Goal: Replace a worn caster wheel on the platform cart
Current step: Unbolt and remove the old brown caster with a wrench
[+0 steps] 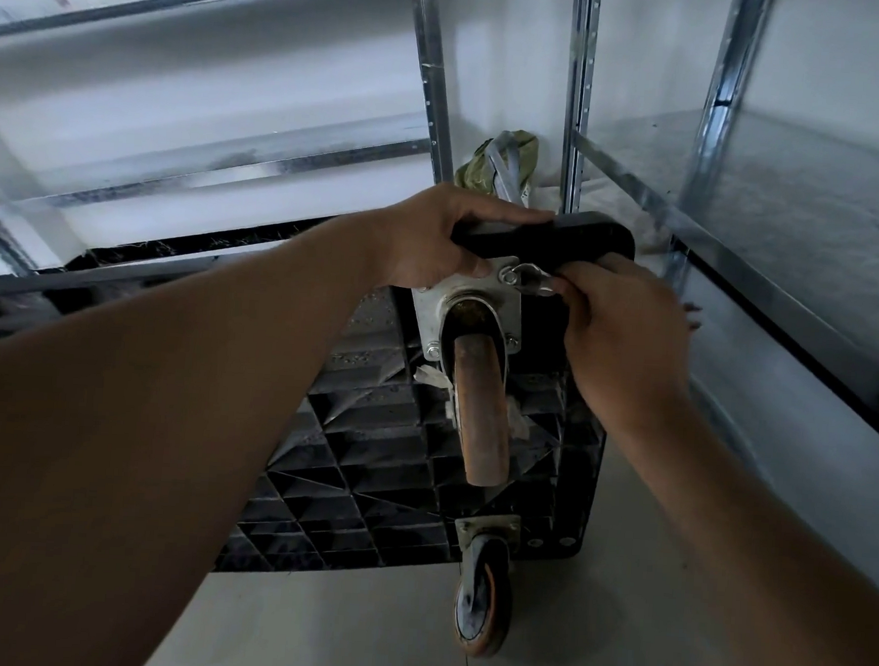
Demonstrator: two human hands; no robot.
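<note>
- Steadying the cart (pixel 368 457) in the head view, our left hand (pixel 433 239) has its fingers clamped over the top rim. The deck stands on edge on the floor (pixel 331 635) with its ribbed underside toward us.
- Our right hand (pixel 617 333) pinches a wrench (pixel 533 279), fingers closed on its handle. The wrench head sits at a nut (pixel 509 275) on the upper right corner of the plate (pixel 429 301).
- The worn wheel (pixel 481 412) is just below both hands, bolted near the deck's top corner. A second caster (pixel 480 608) is well below it, near the floor.
- We judge the wrench could slip and round the nut, throwing our knuckles against the rim just above.
- A hard pull could also tip the cart, since we see only our left hand holding it up.
- Once its fasteners are out, the caster could drop.
- The wheel's tread faces us. Its long axis runs top to bottom along the deck, trailing from the swivel down toward the floor.
</note>
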